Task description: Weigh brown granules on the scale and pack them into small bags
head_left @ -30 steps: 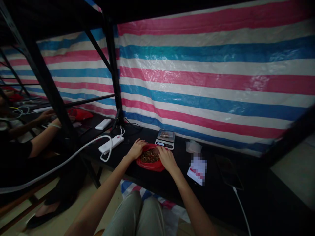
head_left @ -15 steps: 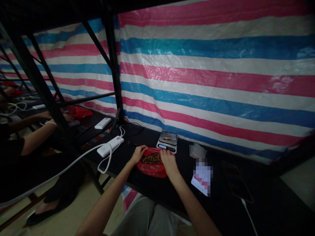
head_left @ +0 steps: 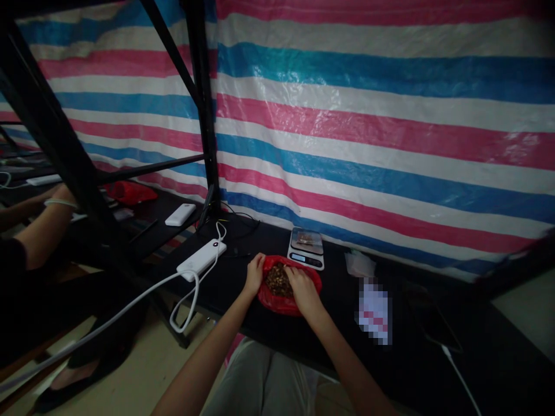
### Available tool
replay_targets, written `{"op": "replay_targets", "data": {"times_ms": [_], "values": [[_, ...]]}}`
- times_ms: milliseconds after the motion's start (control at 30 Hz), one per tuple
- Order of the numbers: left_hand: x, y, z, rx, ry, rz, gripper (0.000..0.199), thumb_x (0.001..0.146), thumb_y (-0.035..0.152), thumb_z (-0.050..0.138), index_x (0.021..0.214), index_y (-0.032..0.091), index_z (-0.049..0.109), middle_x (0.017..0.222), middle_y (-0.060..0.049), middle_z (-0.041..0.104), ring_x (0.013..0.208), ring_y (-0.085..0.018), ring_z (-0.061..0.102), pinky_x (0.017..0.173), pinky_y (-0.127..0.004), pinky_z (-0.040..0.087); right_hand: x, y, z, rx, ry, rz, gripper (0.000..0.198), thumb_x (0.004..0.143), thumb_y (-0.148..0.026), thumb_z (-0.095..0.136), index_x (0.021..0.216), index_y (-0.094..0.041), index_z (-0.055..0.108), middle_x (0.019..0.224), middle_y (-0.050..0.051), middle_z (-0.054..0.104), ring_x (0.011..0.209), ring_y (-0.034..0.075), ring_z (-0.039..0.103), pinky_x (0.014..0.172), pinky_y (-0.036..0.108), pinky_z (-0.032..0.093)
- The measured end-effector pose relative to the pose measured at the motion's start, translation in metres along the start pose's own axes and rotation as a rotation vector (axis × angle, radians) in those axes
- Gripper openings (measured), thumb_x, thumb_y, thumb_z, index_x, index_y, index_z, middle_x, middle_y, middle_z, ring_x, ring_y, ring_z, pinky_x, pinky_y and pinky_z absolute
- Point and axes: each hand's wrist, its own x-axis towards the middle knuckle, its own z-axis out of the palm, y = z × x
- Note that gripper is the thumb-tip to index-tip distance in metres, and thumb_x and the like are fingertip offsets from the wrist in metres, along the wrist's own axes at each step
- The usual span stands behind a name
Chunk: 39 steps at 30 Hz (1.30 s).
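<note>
A red plastic bag [head_left: 280, 304] lies with its mouth spread wide on the black table, holding many small brown-gold pieces [head_left: 277, 281] whose kind I cannot make out. My left hand [head_left: 255, 273] is closed on the left rim of the bag. My right hand [head_left: 303, 289] reaches over the right side, its bent fingertips among the brown pieces; whatever they pinch is too small to tell. Just behind the bag stands a white digital scale [head_left: 306, 262] with a lit display. On its platform rests a small clear packet [head_left: 309, 239] with brownish contents.
Right of the bag are translucent plastic bags [head_left: 361, 264], a blurred-out white item [head_left: 373, 312] and a phone [head_left: 433, 320] with a cable. A white power strip [head_left: 202, 260] with its cord and a white power bank [head_left: 180, 214] lie left. Beyond a black frame, a person's arm [head_left: 45, 228] shows.
My right hand has moved from the bag's right rim to the brown pieces inside. My left hand still grips the left rim. The view has shifted slightly.
</note>
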Motion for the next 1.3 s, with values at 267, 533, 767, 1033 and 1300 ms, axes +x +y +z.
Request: {"op": "replay_targets", "data": {"times_ms": [267,533,767,1033,1300], "values": [[-0.001,0.002,0.001,-0.089,0.057,-0.035,0.028,0.084,0.035,0.032,0.069,0.016,0.047,0.065,0.001,0.049,0.062,-0.012,0.046,0.061,-0.022,0.038,0.007,-0.002,0.003,0.386,-0.014,0.001,0.047,0.07,0.001,0.04,0.112,-0.021,0.049,0.107,0.007,0.058,0.099,0.02,0.055,0.083,0.033,0.045],[-0.003,0.007,0.002,-0.062,0.041,-0.019,0.03,0.085,0.033,0.03,0.066,0.016,0.047,0.061,0.002,0.048,0.058,-0.011,0.044,0.059,-0.021,0.035,0.011,0.001,0.024,0.885,0.146,0.078,0.038,0.07,-0.01,0.052,0.105,-0.022,0.055,0.107,0.005,0.058,0.095,0.018,0.058,0.084,0.037,0.046],[-0.002,0.005,0.003,-0.11,-0.041,0.023,0.03,0.084,0.035,0.033,0.071,0.016,0.051,0.071,-0.002,0.053,0.069,-0.014,0.049,0.068,-0.025,0.038,0.007,0.01,0.02,1.17,0.207,0.139,0.04,0.068,-0.022,0.061,0.108,-0.022,0.055,0.107,0.007,0.061,0.089,0.02,0.061,0.083,0.038,0.047],[-0.006,0.003,0.014,-0.348,-0.546,-0.047,0.033,0.079,0.041,0.044,0.079,0.012,0.059,0.082,-0.006,0.059,0.076,-0.017,0.052,0.073,-0.028,0.039,0.014,0.073,0.003,1.313,0.565,0.398,0.048,0.067,-0.033,0.062,0.112,-0.019,0.052,0.11,0.011,0.06,0.096,0.022,0.058,0.086,0.041,0.043],[-0.006,0.008,0.011,-0.336,-0.62,-0.096,0.034,0.076,0.044,0.049,0.069,0.011,0.057,0.077,-0.004,0.058,0.07,-0.015,0.05,0.068,-0.025,0.036,0.031,0.108,0.044,1.151,0.822,0.614,0.054,0.064,-0.04,0.061,0.109,-0.014,0.051,0.102,0.013,0.062,0.089,0.021,0.058,0.079,0.037,0.044]]}}
